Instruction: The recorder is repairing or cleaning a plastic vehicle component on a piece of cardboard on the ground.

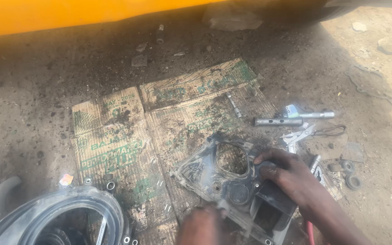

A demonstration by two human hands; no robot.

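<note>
1. Left hand [203, 224]: blurred at the near edge of the grimy cast-metal cover [230, 181]; finger state cannot be told.
2. Right hand [291, 177]: fingers spread flat, pressing the cover's right side.
3. Cover: lies on flattened corrugated cardboard [114, 140].
4. Beyond the cover: cylindrical steel tube spanners [278, 121] on the dirt ground.

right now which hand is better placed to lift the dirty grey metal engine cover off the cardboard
Right, probably. The right hand already rests flat on the dirty grey metal engine cover, fingers at its round opening. The left hand is blurred at the near edge, its contact unclear.
</note>
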